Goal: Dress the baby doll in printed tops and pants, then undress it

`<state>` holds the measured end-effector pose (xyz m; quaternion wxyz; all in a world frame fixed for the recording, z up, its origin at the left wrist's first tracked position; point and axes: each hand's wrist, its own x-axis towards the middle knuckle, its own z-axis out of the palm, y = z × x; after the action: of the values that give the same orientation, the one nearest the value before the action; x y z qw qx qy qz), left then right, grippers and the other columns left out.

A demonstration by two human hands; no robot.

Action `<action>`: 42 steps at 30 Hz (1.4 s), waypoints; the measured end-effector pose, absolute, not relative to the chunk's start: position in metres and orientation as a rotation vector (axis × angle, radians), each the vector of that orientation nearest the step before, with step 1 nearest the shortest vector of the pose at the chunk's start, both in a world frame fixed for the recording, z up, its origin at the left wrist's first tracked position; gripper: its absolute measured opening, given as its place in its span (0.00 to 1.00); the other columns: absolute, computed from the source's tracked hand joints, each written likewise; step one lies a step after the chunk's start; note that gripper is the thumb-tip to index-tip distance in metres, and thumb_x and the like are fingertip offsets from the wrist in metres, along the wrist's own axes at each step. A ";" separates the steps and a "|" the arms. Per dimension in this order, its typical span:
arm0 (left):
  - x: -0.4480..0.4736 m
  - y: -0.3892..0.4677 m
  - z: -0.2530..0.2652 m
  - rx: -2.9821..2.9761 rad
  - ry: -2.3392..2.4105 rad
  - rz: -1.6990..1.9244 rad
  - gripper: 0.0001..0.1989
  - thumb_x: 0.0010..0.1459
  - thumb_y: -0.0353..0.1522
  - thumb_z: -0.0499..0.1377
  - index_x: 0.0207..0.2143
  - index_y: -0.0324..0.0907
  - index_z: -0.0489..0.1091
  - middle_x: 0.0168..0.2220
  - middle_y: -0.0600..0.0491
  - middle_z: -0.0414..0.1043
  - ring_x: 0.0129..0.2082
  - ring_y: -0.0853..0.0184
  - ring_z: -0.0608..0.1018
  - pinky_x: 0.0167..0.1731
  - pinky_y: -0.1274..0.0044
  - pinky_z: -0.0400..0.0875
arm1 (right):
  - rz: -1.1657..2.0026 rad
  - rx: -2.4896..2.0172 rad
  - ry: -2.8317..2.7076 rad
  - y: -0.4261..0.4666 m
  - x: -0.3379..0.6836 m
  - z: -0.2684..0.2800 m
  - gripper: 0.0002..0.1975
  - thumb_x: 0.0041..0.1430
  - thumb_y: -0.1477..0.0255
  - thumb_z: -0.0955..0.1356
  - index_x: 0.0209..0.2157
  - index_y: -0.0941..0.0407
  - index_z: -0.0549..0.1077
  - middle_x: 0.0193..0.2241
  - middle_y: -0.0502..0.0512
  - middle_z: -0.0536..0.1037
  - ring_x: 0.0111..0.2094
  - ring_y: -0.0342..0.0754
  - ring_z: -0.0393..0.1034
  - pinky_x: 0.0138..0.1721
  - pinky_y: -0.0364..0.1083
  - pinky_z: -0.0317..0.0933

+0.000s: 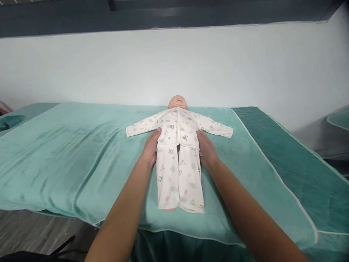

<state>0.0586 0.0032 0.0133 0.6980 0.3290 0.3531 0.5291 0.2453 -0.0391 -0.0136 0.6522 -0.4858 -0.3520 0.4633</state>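
Note:
A baby doll (177, 102) lies on its back on the bed, its head toward the wall. It wears a white long-sleeved top (177, 125) and matching white trousers (167, 178), both printed with small pastel figures. The sleeves stretch out to either side. My left hand (152, 147) grips the doll's waist from the left, thumb along the top's edge. On the opposite side my right hand (207, 148) holds the waist in the same way, with some fingers hidden behind the clothing. A bit of the doll's foot (169, 209) shows below one trouser leg.
A light green plush blanket (81, 145) with pale edging covers the bed, wrinkled at the left. Darker green cloth (289, 163) lies beneath it on the right. Behind the bed stands a white wall (174, 65). Grey flooring (27, 229) shows at the lower left.

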 end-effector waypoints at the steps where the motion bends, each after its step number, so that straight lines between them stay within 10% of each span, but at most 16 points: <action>1: 0.060 0.004 0.013 0.735 0.776 1.185 0.23 0.54 0.40 0.67 0.48 0.36 0.73 0.47 0.42 0.79 0.49 0.55 0.79 0.53 0.65 0.73 | 1.081 -1.083 -0.769 -0.041 0.245 -0.011 0.18 0.60 0.56 0.69 0.49 0.48 0.72 0.57 0.52 0.71 0.58 0.54 0.66 0.55 0.55 0.68; 22: 0.059 0.004 0.009 0.770 0.882 1.317 0.18 0.54 0.34 0.65 0.48 0.41 0.74 0.49 0.47 0.77 0.49 0.59 0.78 0.52 0.67 0.73 | 1.258 -0.873 -0.602 -0.043 0.254 -0.010 0.20 0.53 0.69 0.72 0.49 0.51 0.71 0.52 0.53 0.76 0.55 0.53 0.71 0.55 0.55 0.70; 36: 0.034 -0.019 -0.008 1.138 1.143 1.412 0.18 0.51 0.33 0.63 0.46 0.43 0.70 0.38 0.54 0.72 0.30 0.71 0.71 0.36 0.77 0.68 | 1.254 -0.819 -0.369 -0.047 0.373 -0.017 0.18 0.64 0.69 0.58 0.51 0.59 0.69 0.61 0.69 0.65 0.61 0.51 0.64 0.56 0.54 0.67; 42: 0.026 -0.038 -0.008 1.282 1.151 1.390 0.20 0.52 0.28 0.57 0.49 0.47 0.69 0.48 0.52 0.69 0.38 0.69 0.73 0.40 0.75 0.69 | 1.091 -0.903 -0.313 -0.054 0.412 -0.022 0.18 0.59 0.75 0.62 0.52 0.56 0.65 0.55 0.66 0.70 0.53 0.47 0.72 0.53 0.51 0.70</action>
<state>0.0265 -0.0380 -0.0080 0.4476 0.5179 0.4650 0.5614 0.4122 -0.0539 -0.0222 0.7483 -0.4130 -0.1433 0.4990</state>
